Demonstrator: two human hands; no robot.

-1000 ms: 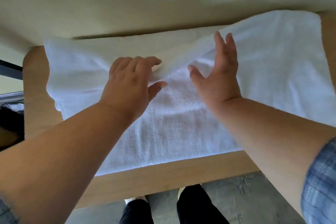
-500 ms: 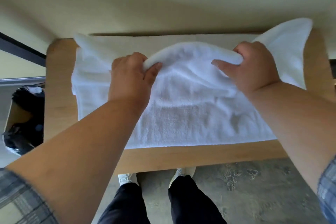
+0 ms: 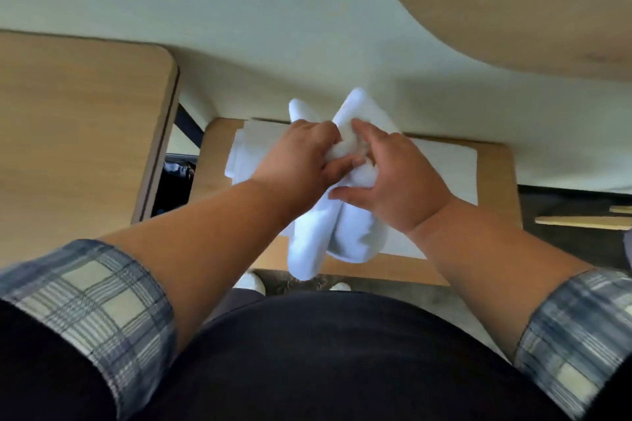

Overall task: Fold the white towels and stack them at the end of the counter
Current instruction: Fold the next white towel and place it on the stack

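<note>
Head view, frame centre: both hands, left (image 3: 301, 161) and right (image 3: 393, 178), clench towel (image 3: 328, 243) above desk (image 3: 496, 181); we should align edges before creasing.

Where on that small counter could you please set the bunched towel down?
Bare wood shows only in strips: right of the flat towel near the counter end, and along its near edge. The middle is crowded: both hands grip the bunched towel there.

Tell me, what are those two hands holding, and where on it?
Both the left hand and right hand clutch one white towel, bunched at its middle, fingers closed on it.
</note>
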